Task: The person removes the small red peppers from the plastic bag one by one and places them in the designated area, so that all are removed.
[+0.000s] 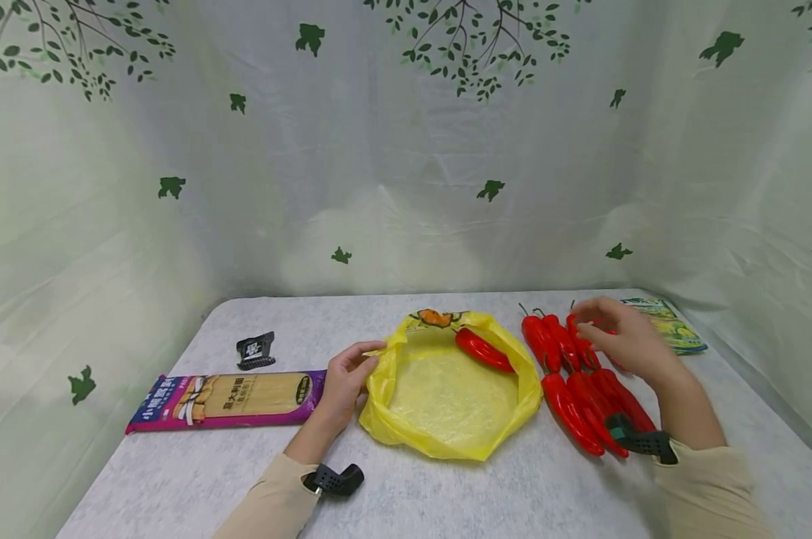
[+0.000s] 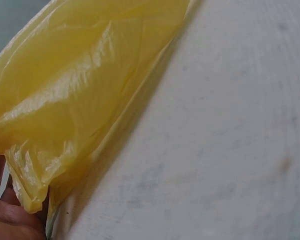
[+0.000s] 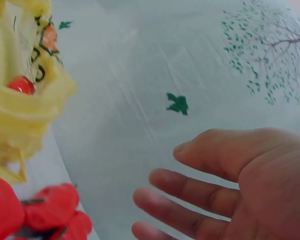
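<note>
A yellow plastic bag (image 1: 446, 442) sits with its mouth spread wide at the middle of the table. One red chili pepper (image 1: 484, 350) lies inside it against the far right wall. My left hand (image 1: 347, 382) pinches the bag's left rim; in the left wrist view the yellow film bunches beside the fingers (image 2: 12, 217). To the right of the bag lie several more red chili peppers (image 1: 567, 412) in two rows. Above the far row hovers my right hand (image 1: 624, 337), its fingers loosely bent and apart, holding nothing in the right wrist view.
A purple-ended pack of noodles (image 1: 244, 400) lies left of my left hand, with a small black packet (image 1: 255, 350) behind it. At the far right corner a green and yellow packet (image 1: 668, 326) is partly behind my right hand. A leaf-printed curtain (image 1: 406, 187) hangs behind the table.
</note>
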The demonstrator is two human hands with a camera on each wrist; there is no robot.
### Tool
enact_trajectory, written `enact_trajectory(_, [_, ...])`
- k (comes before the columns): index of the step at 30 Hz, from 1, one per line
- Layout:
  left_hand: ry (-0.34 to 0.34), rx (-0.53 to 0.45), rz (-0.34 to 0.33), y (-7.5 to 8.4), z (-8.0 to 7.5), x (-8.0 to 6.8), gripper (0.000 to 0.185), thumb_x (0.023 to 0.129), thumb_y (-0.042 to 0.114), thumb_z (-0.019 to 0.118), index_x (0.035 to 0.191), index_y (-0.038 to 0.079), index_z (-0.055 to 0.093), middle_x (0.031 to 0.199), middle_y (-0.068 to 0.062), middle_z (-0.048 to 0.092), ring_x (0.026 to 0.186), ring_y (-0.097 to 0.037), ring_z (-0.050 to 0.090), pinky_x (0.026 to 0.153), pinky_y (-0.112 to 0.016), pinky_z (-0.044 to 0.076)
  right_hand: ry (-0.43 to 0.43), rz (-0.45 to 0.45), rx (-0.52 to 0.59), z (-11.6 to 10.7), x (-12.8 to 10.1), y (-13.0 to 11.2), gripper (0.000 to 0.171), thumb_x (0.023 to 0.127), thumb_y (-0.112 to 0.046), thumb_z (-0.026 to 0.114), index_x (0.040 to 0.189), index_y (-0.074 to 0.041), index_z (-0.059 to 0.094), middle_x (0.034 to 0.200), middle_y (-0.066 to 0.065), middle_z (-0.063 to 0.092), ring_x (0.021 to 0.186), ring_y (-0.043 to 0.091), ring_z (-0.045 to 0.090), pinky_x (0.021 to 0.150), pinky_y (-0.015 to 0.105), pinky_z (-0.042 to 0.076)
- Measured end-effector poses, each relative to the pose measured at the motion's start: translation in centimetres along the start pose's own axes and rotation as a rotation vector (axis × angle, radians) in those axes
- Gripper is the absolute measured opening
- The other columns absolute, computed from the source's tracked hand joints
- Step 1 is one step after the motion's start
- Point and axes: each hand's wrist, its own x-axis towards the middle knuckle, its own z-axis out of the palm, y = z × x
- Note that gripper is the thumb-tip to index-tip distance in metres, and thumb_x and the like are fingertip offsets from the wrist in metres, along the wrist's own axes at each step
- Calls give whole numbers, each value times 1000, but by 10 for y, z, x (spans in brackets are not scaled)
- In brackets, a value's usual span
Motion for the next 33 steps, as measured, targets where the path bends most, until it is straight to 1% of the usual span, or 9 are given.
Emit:
enact_trajectory(2, [5,4,-4,0,0,0,28,100,10,56,125,0,64,98,-4,64,79,-11,62,65,-22,58,3,-2,18,4,2,-4,38,98,-23,62,133,-9,54,128,19,61,109,36,60,75,37,61])
enact_trajectory(7, [4,14,-9,0,0,0,28,100,11,56,125,1,64,99,-5,64,80,-12,63,66,-23,58,11,-44,63,13,3,-15,38,98,-22,61,133,-10,54,130,17,61,108,33,60,77,34,59])
enact_trajectory(10, [3,9,-12,0,1,1,28,100,11,56,125,2,64,100,-7,64,80,-12,63,65,-23,58,6,-64,96,18,5,-21,38,98,-21,61,134,-10,54,132,16,60,111,34,59,80,38,60])
enact_trajectory(13, [-1,2,-9,0,1,2,28,100,10,56,125,1,64,103,-11,63,81,-13,63,66,-23,58,-15,-78,111,24,9,-27,39,98,-20,61,135,-11,53,134,16,58,116,35,59,85,43,60])
enact_trajectory(17, [-9,2,0,0,2,3,29,100,11,56,126,-1,63,106,-14,63,82,-12,64,67,-24,59,-42,-116,117,31,15,-36,39,97,-17,62,135,-11,53,133,15,60,115,34,61,86,42,60])
enact_trajectory(22, [-7,3,7,0,2,3,30,100,11,56,127,-1,63,101,-8,64,81,-11,63,65,-24,58,-68,-181,136,40,23,-47,38,96,-14,64,133,-11,55,131,14,63,113,32,64,87,40,60])
enact_trajectory(26, [-6,-1,5,1,2,3,29,101,11,56,126,-1,63,100,-5,64,80,-11,64,65,-24,58,-108,-222,152,49,30,-57,38,96,-14,64,133,-11,55,131,16,63,112,31,65,89,41,60])
enact_trajectory(30, [-2,-14,0,3,3,3,30,100,9,55,127,-2,63,100,-6,64,80,-11,64,65,-23,58,-162,-228,176,57,39,-63,38,97,-17,64,134,-12,55,132,15,62,115,31,63,93,43,58])
enact_trajectory(33, [7,-19,-7,4,4,2,29,100,8,55,126,-2,63,100,-6,64,80,-11,64,64,-23,58,-197,-217,200,64,45,-65,38,96,-18,65,133,-12,56,133,15,62,117,31,62,95,44,57])
